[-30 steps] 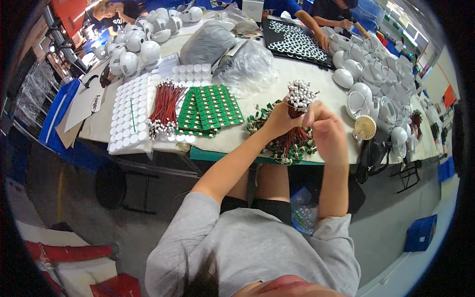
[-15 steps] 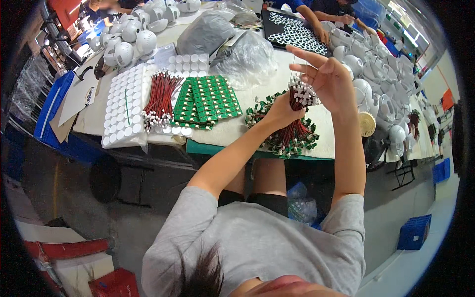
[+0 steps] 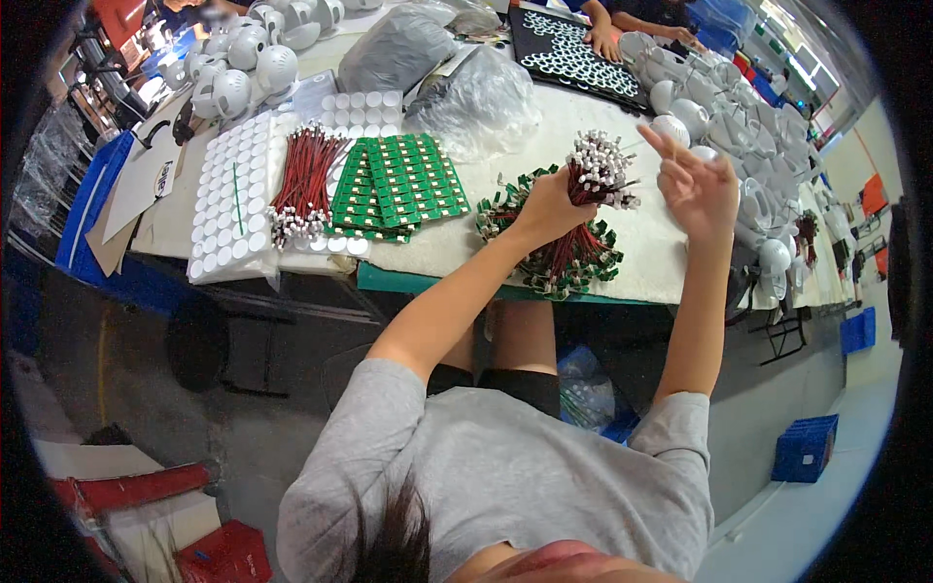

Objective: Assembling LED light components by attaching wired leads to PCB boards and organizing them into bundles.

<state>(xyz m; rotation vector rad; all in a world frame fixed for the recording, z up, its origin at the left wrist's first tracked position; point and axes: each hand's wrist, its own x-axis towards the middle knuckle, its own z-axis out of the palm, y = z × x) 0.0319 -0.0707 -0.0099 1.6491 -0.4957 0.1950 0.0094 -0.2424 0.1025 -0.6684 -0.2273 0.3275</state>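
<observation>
My left hand (image 3: 556, 206) is closed around a thick bundle of red wires (image 3: 571, 255). White connectors (image 3: 600, 167) crowd its upper end, and small green circuit boards (image 3: 505, 209) fan out at the lower end on the table. To the right of the bundle is my right hand (image 3: 696, 189), raised, with its index finger stretched out and the other fingers partly curled, slightly blurred. Thin pale strands, like a stretched band (image 3: 632, 183), show between the connectors and this hand; their full path is hard to make out.
To the left lie green board panels (image 3: 398, 185), another bundle of red wires (image 3: 307, 180) and sheets of white discs (image 3: 228, 199). Plastic bags (image 3: 476, 107) and a black tray of white rings (image 3: 573, 58) sit farther back. White rounded housings (image 3: 748, 136) pile up on the right. Co-workers' hands (image 3: 604, 39) are beyond.
My right hand has moved right, away from the bundle, and its spread fingers have partly curled. My left hand keeps its hold. A co-worker's hand has shifted over the black tray.
</observation>
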